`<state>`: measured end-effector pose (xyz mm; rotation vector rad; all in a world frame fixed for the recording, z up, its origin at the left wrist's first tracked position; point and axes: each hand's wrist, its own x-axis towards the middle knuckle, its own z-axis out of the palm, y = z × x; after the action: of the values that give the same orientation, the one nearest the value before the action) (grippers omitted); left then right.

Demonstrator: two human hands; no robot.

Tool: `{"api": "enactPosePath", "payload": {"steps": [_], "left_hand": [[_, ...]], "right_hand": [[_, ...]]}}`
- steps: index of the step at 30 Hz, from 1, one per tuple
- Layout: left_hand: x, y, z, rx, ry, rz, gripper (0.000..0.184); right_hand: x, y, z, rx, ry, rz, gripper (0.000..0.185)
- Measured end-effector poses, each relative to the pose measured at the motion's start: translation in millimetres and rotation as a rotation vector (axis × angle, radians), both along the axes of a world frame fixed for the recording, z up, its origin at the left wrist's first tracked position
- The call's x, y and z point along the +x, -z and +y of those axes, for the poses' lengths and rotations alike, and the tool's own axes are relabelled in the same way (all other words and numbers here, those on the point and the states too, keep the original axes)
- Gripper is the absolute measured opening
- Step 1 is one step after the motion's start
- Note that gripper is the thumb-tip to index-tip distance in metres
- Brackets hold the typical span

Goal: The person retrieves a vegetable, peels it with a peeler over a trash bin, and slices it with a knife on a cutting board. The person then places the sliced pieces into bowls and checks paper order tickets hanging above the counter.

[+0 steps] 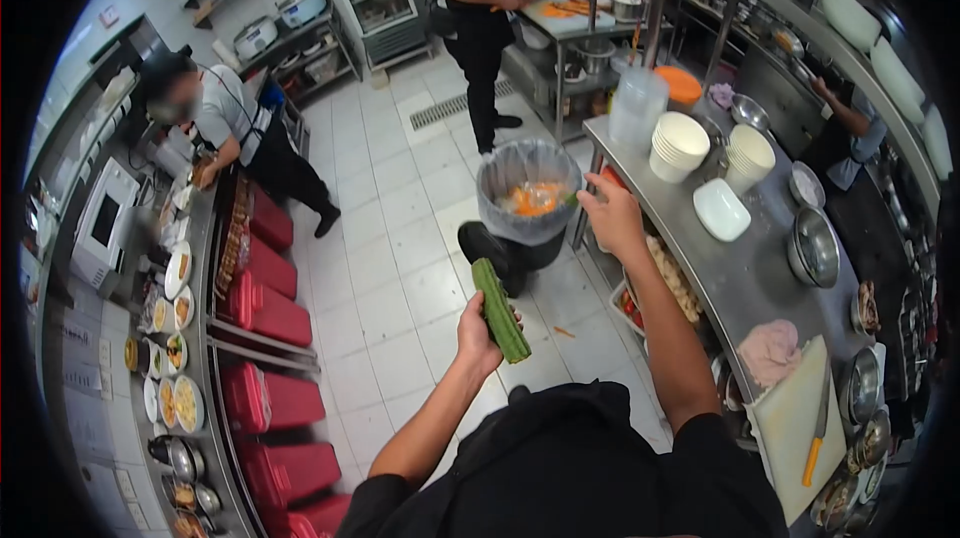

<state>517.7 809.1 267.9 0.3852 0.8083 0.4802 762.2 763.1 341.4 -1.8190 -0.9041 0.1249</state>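
Observation:
My left hand (481,336) is closed around a long green ridged gourd (500,310), tilted with its upper end toward the bin. My right hand (610,206) reaches over the right rim of a bin (505,223) lined with clear plastic, fingers apart. Beside its fingertips is a small green piece (571,199); whether they touch I cannot tell. Inside the bin lie orange scraps (538,198).
On the right steel counter (765,283) are a cutting board (790,428), a yellow-handled knife (815,448), a pink cloth (768,353) and stacked tubs (679,146). Red bins (268,308) line the left. Co-workers stand left, ahead and at far right.

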Motion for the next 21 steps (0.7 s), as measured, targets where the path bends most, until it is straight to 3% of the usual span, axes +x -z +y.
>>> {"api": "enactPosePath", "payload": {"steps": [1, 11, 15, 21], "left_hand": [[-2, -4, 12, 0.012, -0.030, 0.007, 0.037], [25, -8, 120, 0.122, -0.146, 0.111, 0.041], [51, -14, 160, 0.109, -0.202, 0.153, 0.040], [97, -32, 210, 0.132, -0.184, 0.129, 0.038]], "right_hand": [[6, -5, 16, -0.103, 0.004, 0.007, 0.030], [210, -29, 125, 0.056, 0.366, -0.223, 0.050], [279, -52, 172, 0.035, 0.502, -0.153, 0.060], [324, -29, 236, 0.149, 0.591, -0.206, 0.070]]}}
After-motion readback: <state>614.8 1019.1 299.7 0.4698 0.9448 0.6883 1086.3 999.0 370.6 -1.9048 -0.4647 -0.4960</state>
